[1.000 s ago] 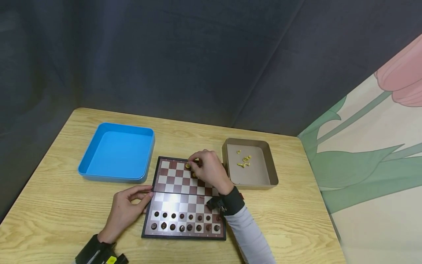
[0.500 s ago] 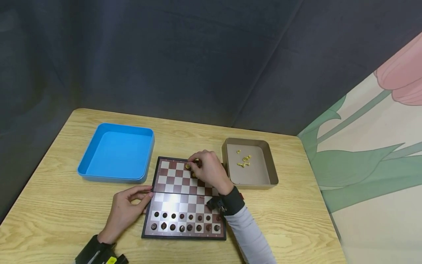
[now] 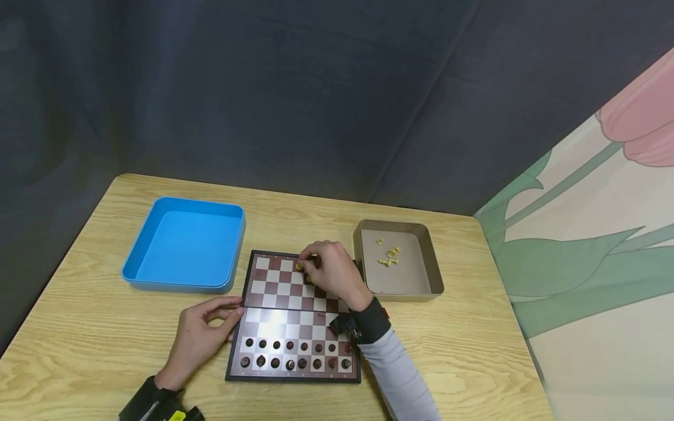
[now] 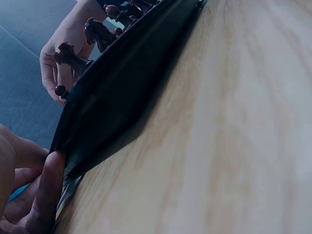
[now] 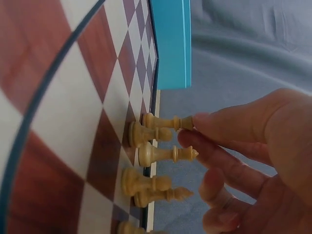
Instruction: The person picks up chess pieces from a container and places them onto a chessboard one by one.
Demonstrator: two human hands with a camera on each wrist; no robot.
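Observation:
A folding chessboard (image 3: 274, 321) lies on the table, with dark chess pieces (image 3: 275, 362) in two rows along its near side. At the board's far side, my right hand (image 3: 337, 272) pinches the top of a light-coloured chess piece (image 5: 165, 122) between thumb and forefinger. Its base is at the board, beside a light pawn (image 5: 148, 134) and several other light pieces (image 5: 165, 153). My left hand (image 3: 202, 333) grips the board's left edge near the hinge; its fingertips (image 4: 51, 170) meet the dark rim in the left wrist view. In the head view the right hand hides part of the light pieces.
A brown tray (image 3: 434, 269) right of the board holds several light chess pieces (image 3: 388, 263) lying loose. At the far left stands a blue tray (image 3: 189, 242). A dark curtain (image 3: 295, 105) hangs behind the wooden table (image 3: 463, 351).
Both hands stay where they were, the right one still pinching the light chess piece. The head view has shifted very slightly.

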